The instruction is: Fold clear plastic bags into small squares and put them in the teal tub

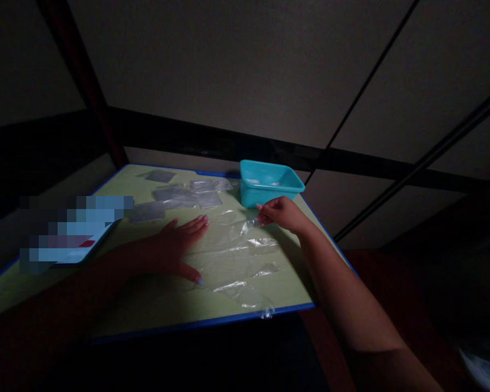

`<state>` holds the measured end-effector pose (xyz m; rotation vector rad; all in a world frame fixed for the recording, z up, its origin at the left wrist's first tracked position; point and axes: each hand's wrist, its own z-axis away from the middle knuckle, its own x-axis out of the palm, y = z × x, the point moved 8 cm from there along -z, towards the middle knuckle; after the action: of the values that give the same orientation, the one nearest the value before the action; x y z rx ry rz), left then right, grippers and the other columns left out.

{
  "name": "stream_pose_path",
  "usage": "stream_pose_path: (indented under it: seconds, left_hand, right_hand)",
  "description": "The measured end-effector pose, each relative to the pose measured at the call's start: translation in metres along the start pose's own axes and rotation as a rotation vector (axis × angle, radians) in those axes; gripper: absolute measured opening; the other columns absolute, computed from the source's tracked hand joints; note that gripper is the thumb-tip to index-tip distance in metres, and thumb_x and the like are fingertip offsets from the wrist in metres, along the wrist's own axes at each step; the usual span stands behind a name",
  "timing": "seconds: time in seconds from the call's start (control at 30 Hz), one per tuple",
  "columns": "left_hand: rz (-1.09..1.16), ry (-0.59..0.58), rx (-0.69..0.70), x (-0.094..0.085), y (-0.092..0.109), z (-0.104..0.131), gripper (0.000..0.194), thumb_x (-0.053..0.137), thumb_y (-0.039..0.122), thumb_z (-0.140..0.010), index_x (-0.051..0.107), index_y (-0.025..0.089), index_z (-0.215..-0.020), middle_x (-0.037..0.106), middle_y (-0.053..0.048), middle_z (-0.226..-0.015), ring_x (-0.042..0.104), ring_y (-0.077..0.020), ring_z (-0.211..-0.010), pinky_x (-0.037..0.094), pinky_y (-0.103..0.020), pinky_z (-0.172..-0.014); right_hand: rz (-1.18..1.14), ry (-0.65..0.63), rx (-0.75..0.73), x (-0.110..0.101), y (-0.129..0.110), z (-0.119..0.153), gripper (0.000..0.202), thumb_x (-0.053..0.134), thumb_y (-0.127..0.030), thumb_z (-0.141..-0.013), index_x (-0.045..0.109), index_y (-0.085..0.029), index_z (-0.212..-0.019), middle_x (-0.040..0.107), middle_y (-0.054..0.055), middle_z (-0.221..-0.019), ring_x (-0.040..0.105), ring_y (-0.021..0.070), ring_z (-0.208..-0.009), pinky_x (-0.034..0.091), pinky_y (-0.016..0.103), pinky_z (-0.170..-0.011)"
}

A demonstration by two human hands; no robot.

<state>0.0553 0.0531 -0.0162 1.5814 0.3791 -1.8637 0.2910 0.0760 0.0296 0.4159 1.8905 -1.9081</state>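
A clear plastic bag [237, 253] lies spread over the pale table, crinkled and shiny, with one end reaching the front edge. Across its left side my left hand [182, 247] rests palm down, fingers spread. My right hand [280, 212] pinches the bag's far right corner between thumb and fingers, just in front of a turquoise plastic basin [269, 188]. Farther back on the table lie several folded clear plastic packets [175, 195], flat and overlapping. Whether the bag is one layer or several I cannot tell.
The small table [147, 305] has a blue edge. On its left stands a lit screen device [90, 234], mostly blurred out by blocks. A panelled wall [212, 71] rises right behind the table. The room is dim, with a reddish floor [375, 283] at the right.
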Motion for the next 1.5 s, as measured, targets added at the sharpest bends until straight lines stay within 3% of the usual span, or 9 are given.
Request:
stream_pose_path:
  seconds: [0.2,0.4,0.63,0.77,1.03,1.17,1.4,1.5]
  left_hand:
    - [0.017,-0.012,-0.014,-0.001,0.001,0.001,0.123,0.058,0.080,-0.060,0.006,0.015,-0.151,0.002,-0.020,-0.155,0.007,-0.0386,-0.143,0.007,-0.062,-0.110]
    - [0.005,-0.046,-0.031,-0.001,0.002,0.001,0.125,0.059,0.080,-0.060,0.003,0.014,-0.151,-0.002,-0.020,-0.154,0.004,-0.0374,-0.143,0.006,-0.060,-0.111]
    - [0.033,0.004,0.003,-0.001,0.000,-0.001,0.125,0.059,0.082,-0.058,0.007,0.016,-0.152,0.003,-0.021,-0.155,0.007,-0.0400,-0.142,0.007,-0.063,-0.110]
    - [0.033,-0.003,-0.004,-0.001,0.000,-0.001,0.126,0.058,0.083,-0.057,0.007,0.016,-0.151,0.002,-0.021,-0.154,0.007,-0.0402,-0.142,0.007,-0.063,-0.110]
    - [0.000,-0.001,-0.005,-0.002,0.001,0.000,0.127,0.057,0.084,-0.057,0.008,0.013,-0.151,0.004,-0.022,-0.155,0.009,-0.0400,-0.142,0.010,-0.062,-0.110]
    - [-0.008,0.024,0.019,0.000,0.000,0.000,0.126,0.056,0.084,-0.057,0.008,0.017,-0.152,0.003,-0.021,-0.155,0.009,-0.0397,-0.142,0.009,-0.060,-0.111]
    - [-0.039,0.031,-0.022,0.000,-0.001,0.001,0.127,0.057,0.085,-0.056,0.010,0.015,-0.151,0.004,-0.024,-0.154,0.009,-0.0419,-0.142,0.000,-0.065,-0.108]
    - [-0.031,0.038,-0.042,-0.003,0.003,0.003,0.120,0.054,0.083,-0.061,0.012,0.015,-0.151,0.006,-0.022,-0.155,0.010,-0.0420,-0.142,-0.001,-0.066,-0.108]
  right_hand:
    - [0.079,-0.035,-0.034,0.002,0.004,-0.001,0.030,0.071,-0.038,-0.073,0.057,-0.015,-0.059,0.065,0.004,-0.056,0.063,0.0145,-0.053,0.047,0.024,-0.053]
    - [-0.023,-0.174,0.116,0.023,0.010,0.006,0.012,0.060,-0.024,-0.084,0.051,-0.018,-0.080,0.061,-0.001,-0.054,0.060,0.0124,-0.047,0.047,0.022,-0.046]
    - [-0.154,-0.189,0.021,0.035,0.004,0.001,0.011,0.057,-0.010,-0.076,0.055,-0.016,-0.085,0.055,-0.004,-0.063,0.053,0.0083,-0.052,0.044,0.020,-0.050]
    - [0.041,-0.130,-0.084,0.033,0.002,-0.004,0.019,0.056,-0.007,-0.072,0.056,-0.015,-0.089,0.058,-0.002,-0.070,0.054,0.0087,-0.058,0.044,0.020,-0.053]
    - [0.402,0.011,-0.142,0.021,0.003,-0.008,0.013,0.057,-0.005,-0.068,0.062,-0.014,-0.076,0.059,-0.002,-0.065,0.049,0.0096,-0.060,0.035,0.020,-0.056]
    - [0.554,0.075,-0.164,0.017,-0.002,-0.005,0.017,0.055,-0.005,-0.070,0.066,-0.015,-0.080,0.062,0.001,-0.069,0.049,0.0119,-0.062,0.032,0.022,-0.056]
    - [0.690,0.128,-0.192,0.013,-0.006,-0.005,0.020,0.051,-0.006,-0.079,0.066,-0.015,-0.089,0.068,0.005,-0.086,0.056,0.0155,-0.076,0.037,0.023,-0.067]
    - [0.736,0.156,-0.175,0.010,-0.005,-0.004,0.019,0.052,-0.008,-0.080,0.066,-0.015,-0.090,0.067,0.008,-0.090,0.057,0.0182,-0.079,0.037,0.026,-0.068]
